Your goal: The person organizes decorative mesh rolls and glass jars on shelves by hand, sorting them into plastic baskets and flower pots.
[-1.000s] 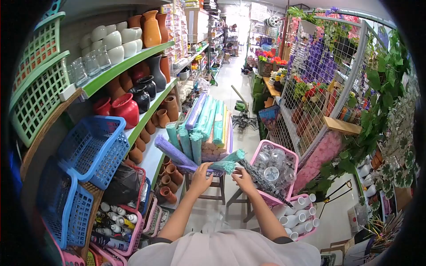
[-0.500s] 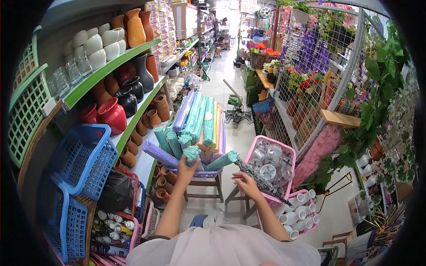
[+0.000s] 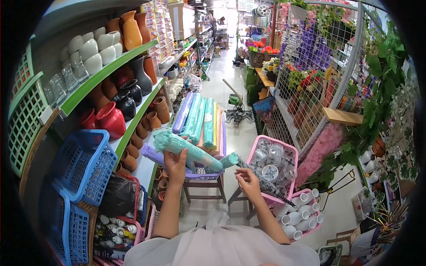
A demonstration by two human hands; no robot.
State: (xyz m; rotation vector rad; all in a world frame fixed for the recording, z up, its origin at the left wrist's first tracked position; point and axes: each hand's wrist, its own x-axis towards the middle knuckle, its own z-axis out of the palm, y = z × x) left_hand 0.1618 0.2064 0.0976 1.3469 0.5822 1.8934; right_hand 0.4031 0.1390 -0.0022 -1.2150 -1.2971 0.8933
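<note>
My left hand (image 3: 175, 167) is wrapped round teal pipe cleaner bundles (image 3: 188, 150), which lie slanted over the front of a purple basket (image 3: 205, 176). Still in the basket are more teal bundles (image 3: 202, 117), purple ones (image 3: 183, 113) and a yellow one (image 3: 215, 124), all standing lengthwise. A purple bundle (image 3: 153, 154) sticks out below my left hand. My right hand (image 3: 249, 182) is empty, its fingers loosely bent and apart, beside a dark grey bundle (image 3: 262, 181). Another teal bundle end (image 3: 230, 158) pokes out between my hands.
The basket rests on a wooden stool (image 3: 204, 195). To the right are a pink basket (image 3: 290, 153) of clear jars and white vases (image 3: 297, 217). Shelves with pots (image 3: 112, 119) and blue baskets (image 3: 86, 164) line the left; a wire rack (image 3: 306, 88) with flowers stands right.
My left hand has raised the teal bundles and turned them from end-on to slanting sideways, moving slightly left. My right hand stays beside the dark grey bundle.
</note>
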